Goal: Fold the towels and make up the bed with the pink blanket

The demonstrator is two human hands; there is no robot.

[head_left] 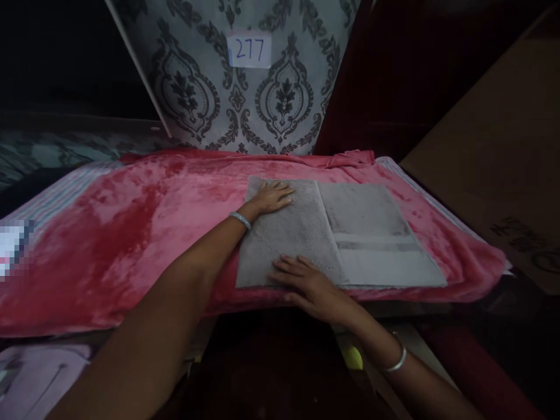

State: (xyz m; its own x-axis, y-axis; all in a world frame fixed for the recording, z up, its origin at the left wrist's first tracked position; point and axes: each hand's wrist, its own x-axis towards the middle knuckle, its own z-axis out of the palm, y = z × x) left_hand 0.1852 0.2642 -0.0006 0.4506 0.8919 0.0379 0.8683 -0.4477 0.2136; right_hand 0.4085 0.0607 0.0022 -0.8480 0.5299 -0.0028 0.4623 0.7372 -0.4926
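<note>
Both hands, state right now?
Left hand: open, palm down on the folded grey cloth, gripping nothing.
Right hand: open, palm down at the cloth's near edge, gripping nothing.

We cannot see the parts of the grey towel under the left hand and right hand, nor either palm. Left of the towel, the pink blanket runs past the picture's edge, beside a pixelated patch we cannot identify. Right of the towel, the cardboard box is cut off, its dark marks too blurred for us to read.
</note>
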